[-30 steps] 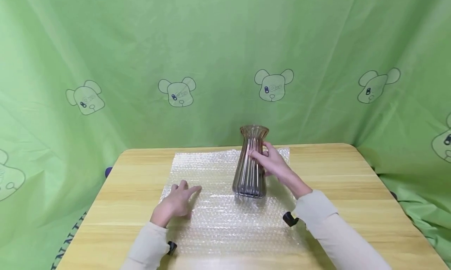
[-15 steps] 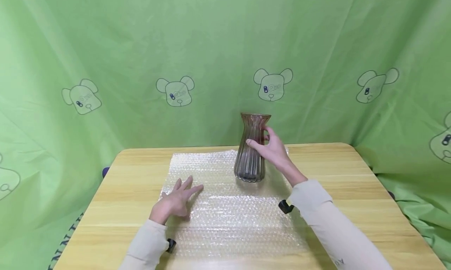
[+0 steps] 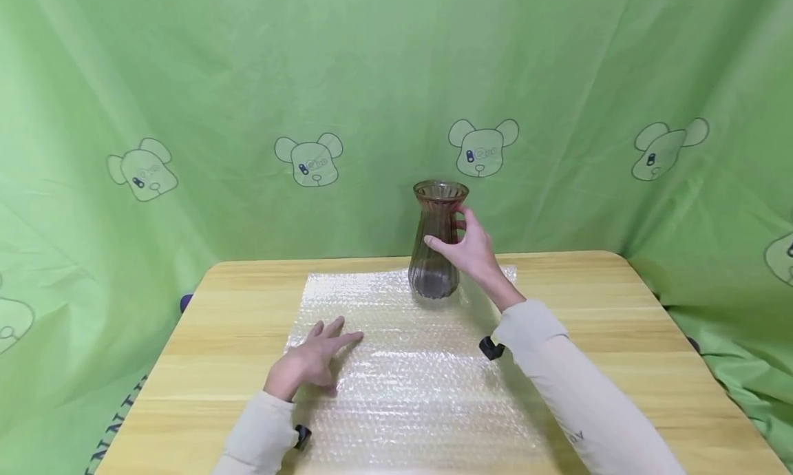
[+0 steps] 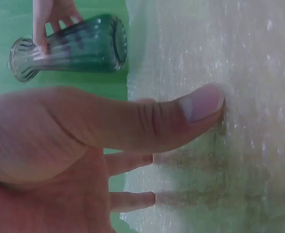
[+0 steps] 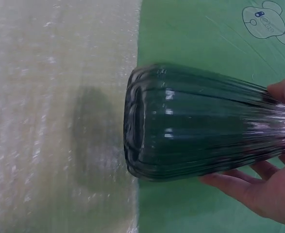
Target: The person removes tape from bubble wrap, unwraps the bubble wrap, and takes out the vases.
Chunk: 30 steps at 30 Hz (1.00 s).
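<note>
A smoky glass vase point(image 3: 436, 255) with vertical ribs and a flared rim stands nearly upright in my right hand point(image 3: 473, 251). Thumb and fingers grip it from the right side, around the upper body. Its base hangs over the back part of a bubble wrap sheet point(image 3: 421, 392), and a shadow falls on the wrap apart from the base in the right wrist view. My left hand point(image 3: 312, 358) lies low over the sheet's left side, fingers spread. In the left wrist view its thumb point(image 4: 161, 121) reaches right down to the wrap.
The bubble wrap lies flat on a light wooden table point(image 3: 229, 323) with rounded back corners. A green curtain point(image 3: 384, 69) printed with bear heads hangs behind and along both sides.
My right hand has lifted the vase upward and away toward the back, and its mouth now tips slightly toward me. My left hand has barely shifted.
</note>
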### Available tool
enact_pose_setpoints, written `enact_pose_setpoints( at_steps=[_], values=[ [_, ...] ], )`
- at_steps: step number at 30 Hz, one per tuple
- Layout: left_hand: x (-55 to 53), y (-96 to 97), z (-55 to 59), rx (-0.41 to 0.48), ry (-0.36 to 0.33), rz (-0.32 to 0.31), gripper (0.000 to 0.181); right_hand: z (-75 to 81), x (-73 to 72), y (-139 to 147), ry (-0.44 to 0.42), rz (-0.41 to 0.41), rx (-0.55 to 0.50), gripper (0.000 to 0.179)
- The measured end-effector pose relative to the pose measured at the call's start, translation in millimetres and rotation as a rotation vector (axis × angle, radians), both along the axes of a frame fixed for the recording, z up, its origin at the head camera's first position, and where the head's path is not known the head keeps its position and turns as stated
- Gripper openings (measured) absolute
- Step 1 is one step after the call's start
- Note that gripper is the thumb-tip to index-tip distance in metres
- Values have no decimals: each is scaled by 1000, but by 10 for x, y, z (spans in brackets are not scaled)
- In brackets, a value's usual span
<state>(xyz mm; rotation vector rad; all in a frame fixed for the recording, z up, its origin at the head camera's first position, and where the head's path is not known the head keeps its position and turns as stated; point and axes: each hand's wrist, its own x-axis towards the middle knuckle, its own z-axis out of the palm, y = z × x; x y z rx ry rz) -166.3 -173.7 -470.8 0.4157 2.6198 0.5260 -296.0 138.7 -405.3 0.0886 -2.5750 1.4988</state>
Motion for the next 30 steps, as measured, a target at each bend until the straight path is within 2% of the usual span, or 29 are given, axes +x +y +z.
enact_pose_setpoints(
  at_steps=[4, 13, 20, 30],
  values=[
    [27, 15, 3, 4, 3, -12, 113, 14, -63, -63, 31, 7, -29, 98],
    [95, 36, -26, 21, 24, -20, 114, -64, -177, -131, 77, 1, -51, 97],
    [117, 66, -37, -11, 48, -35, 112, -159, -227, -155, 93, -8, -78, 94],
    [130, 89, 11, -17, 83, -62, 116, -310, -328, -181, 113, -7, -121, 94]
  ],
)
